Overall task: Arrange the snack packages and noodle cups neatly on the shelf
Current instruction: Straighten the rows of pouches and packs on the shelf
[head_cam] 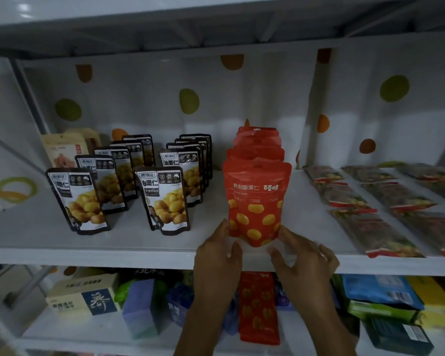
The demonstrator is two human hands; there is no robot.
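A red chestnut pouch [256, 201] stands upright at the front of a row of red pouches [258, 143] on the white shelf [129, 255]. My left hand [217, 260] touches its lower left corner with fingers spread. On the other side, my right hand [302, 258] rests against its lower right corner, fingers apart. Neither hand closes around the pouch. Left of it stand two rows of black chestnut pouches [165, 199], upright and facing out.
Flat clear-wrapped snack packs [370, 227] lie in rows on the right of the shelf. A beige pouch [62, 150] stands at the back left. The lower shelf holds boxes [88, 296], a red pouch [258, 309] and blue and green packages [380, 294].
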